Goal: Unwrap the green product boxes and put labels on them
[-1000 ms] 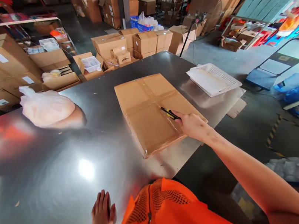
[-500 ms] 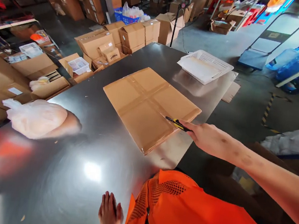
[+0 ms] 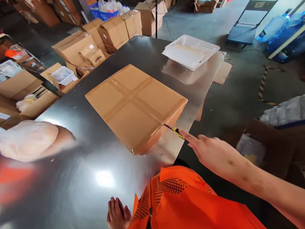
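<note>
Flat taped cardboard box [image 3: 135, 106], tape crossed over its top.

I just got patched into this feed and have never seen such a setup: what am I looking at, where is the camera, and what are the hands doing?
No machine here: a person in an orange vest wears the camera on the head, looking down at a steel table. The right hand holds a yellow utility knife, its tip at the near edge of a taped cardboard box. The left hand lies flat on the table. Also on it: a white plastic basket and a pale plastic bag.
</note>
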A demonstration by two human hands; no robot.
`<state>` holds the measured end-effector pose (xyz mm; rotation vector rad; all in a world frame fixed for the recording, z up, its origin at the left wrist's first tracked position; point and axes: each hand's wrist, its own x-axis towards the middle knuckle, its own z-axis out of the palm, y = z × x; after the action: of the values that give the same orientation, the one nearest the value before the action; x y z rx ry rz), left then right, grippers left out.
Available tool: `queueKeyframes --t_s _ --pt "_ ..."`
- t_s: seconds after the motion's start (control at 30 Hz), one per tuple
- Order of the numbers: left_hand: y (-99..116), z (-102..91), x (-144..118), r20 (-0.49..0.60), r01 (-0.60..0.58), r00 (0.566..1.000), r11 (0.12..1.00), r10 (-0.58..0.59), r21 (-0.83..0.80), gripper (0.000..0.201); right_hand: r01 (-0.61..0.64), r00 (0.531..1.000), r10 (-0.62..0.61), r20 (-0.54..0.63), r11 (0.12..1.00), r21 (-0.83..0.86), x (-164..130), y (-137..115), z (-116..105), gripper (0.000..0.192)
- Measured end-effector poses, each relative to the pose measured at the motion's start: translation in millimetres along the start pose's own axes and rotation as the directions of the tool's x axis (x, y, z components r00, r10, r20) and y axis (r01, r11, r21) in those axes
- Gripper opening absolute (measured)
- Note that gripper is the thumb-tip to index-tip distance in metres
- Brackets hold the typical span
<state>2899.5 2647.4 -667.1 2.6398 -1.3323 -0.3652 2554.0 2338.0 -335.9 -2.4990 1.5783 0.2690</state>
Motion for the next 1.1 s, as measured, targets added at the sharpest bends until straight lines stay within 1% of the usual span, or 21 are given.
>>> queueKeyframes --t_s 0.1,0.2,0.27,0.33,0.4,0.5,0.53,0.57,0.6,0.63,0.67,0.7,0.73,0.77,0.8,0.83,0.87,0.9,1.0,1.03,1.1 --pt "12 -7.4 -1 -0.028 0.002 1.0 1.0 -0.002 -0.018 0.055 -0.005 0.996 0.011 0.086 0.998 -0.066 -9 -6 12 0.08" --pt "31 -15.3 8 -0.13 0.039 0.991 0.998 -0.044 -0.039 0.051 -0.019 0.998 0.023 0.05 0.997 -0.078 -16 -11 37 0.077" --pt "49 -25.9 25 -0.225 0.069 0.971 0.996 -0.08 -0.055 0.052 -0.02 1.0 0.021 0.012 0.998 -0.056 -19 -14 57 0.073" --pt "72 -45.0 52 -0.315 0.047 0.947 0.997 -0.066 -0.068 0.057 -0.029 0.999 0.029 -0.021 1.0 -0.007 -21 -17 75 0.07" --pt "101 -72.9 83 -0.379 -0.062 0.925 0.996 0.033 -0.064 0.062 -0.047 0.998 0.05 -0.045 0.997 0.057 -20 -18 90 0.065" --pt "158 -123.5 125 -0.406 -0.285 0.879 0.958 0.248 -0.031 0.067 -0.076 0.993 0.092 -0.078 0.979 0.192 -17 -12 108 0.057" --pt "180 -140.2 134 -0.397 -0.356 0.86 0.934 0.321 -0.016 0.068 -0.093 0.988 0.122 -0.093 0.957 0.275 -17 -7 115 0.055" --pt "203 -155.7 141 -0.387 -0.425 0.835 0.905 0.392 0.0 0.068 -0.118 0.98 0.172 -0.104 0.912 0.392 -17 0 123 0.054" --pt "227 -169.7 145 -0.374 -0.506 0.796 0.863 0.476 0.02 0.065 -0.161 0.964 0.249 -0.095 0.828 0.537 -17 8 131 0.053" --pt "250 -181.9 147 -0.351 -0.601 0.737 0.798 0.578 0.054 0.061 -0.223 0.936 0.35 -0.048 0.692 0.686 -18 17 140 0.052" --pt "271 -192.1 148 -0.325 -0.68 0.67 0.727 0.667 0.09 0.056 -0.291 0.894 0.447 0.042 0.505 0.812 -18 26 150 0.05" --pt "291 -200.2 148 -0.295 -0.737 0.609 0.663 0.736 0.132 0.051 -0.35 0.84 0.518 0.162 0.291 0.89 -18 36 159 0.047" --pt "307 -206.5 147 -0.26 -0.771 0.562 0.611 0.786 0.179 0.047 -0.39 0.778 0.56 0.286 0.073 0.918 -18 46 167 0.044" --pt "321 -211.0 148 -0.223 -0.784 0.535 0.577 0.815 0.228 0.045 -0.403 0.718 0.575 0.391 -0.114 0.908 -18 55 175 0.043" --pt "333 -214.2 149 -0.185 -0.784 0.525 0.557 0.831 0.275 0.042 -0.389 0.675 0.575 0.462 -0.255 0.885 -16 63 181 0.044" --pt "341 -216.4 151 -0.143 -0.778 0.527 0.543 0.838 0.316 0.039 -0.359 0.649 0.573 0.501 -0.35 0.865 -13 71 186 0.044" --pt "348 -218.2 154 -0.101 -0.773 0.533 0.532 0.84 0.346 0.034 -0.326 0.636 0.571 0.519 -0.41 0.852 -10 78 190 0.042" --pt "352 -219.8 158 -0.061 -0.772 0.54 0.522 0.84 0.363 0.03 -0.298 0.632 0.571 0.523 -0.444 0.845 -5 84 192 0.039" --pt "359 -226.0 170 0.046 -0.769 0.577 0.524 0.815 0.367 0.021 -0.235 0.654 0.567 0.501 -0.476 0.847 19 103 195 0.022" --pt "360 -228.5 173 0.076 -0.769 0.585 0.523 0.807 0.367 0.022 -0.22 0.662 0.565 0.493 -0.482 0.848 30 110 195 0.021" --pt "360 -232.6 178 0.13 -0.788 0.57 0.494 0.811 0.368 0.026 -0.215 0.675 0.558 0.483 -0.478 0.852 58 125 194 0.034"
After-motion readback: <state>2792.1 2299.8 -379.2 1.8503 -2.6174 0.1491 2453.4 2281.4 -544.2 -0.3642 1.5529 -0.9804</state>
